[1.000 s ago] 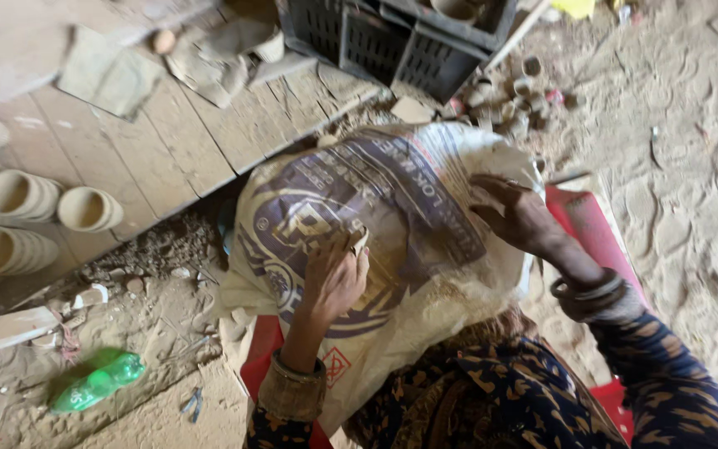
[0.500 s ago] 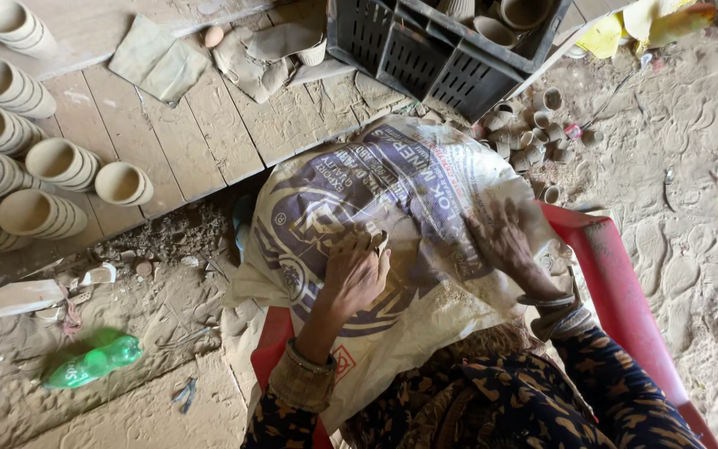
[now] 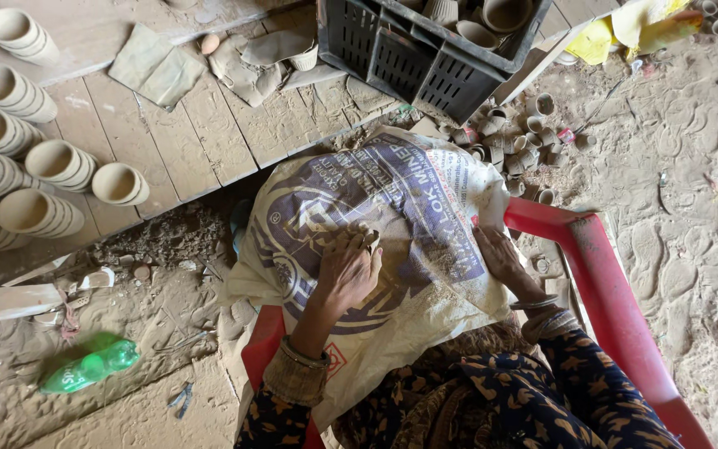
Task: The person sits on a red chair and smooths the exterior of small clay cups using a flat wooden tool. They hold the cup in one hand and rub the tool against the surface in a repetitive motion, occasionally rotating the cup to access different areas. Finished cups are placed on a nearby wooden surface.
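Observed from above: the person sits in a red plastic chair (image 3: pixel 617 283), wearing a dark patterned garment with bangles at both wrists. A printed woven sack (image 3: pixel 392 249), pale with dark blue markings and dusted with clay, lies spread over the lap and hangs forward over the chair's front edge. The left hand (image 3: pixel 346 270) rests on the middle of the sack, fingers curled and pinching a small clay-coloured piece (image 3: pixel 370 241) at the fingertips; what the piece is cannot be told. The right hand (image 3: pixel 500 258) lies flat on the sack's right edge, fingers spread and pressed to the cloth, holding nothing. On the dirt floor to the left lies a green plastic bottle (image 3: pixel 89 370). Beyond the sack, small clay cups (image 3: pixel 525 141) are scattered on the ground. Farther left, stacks of larger clay cups (image 3: pixel 39 166) lie on their sides on a wooden platform (image 3: pixel 209 133). At the far edge stands a black plastic crate (image 3: pixel 425 50) containing more clayware.
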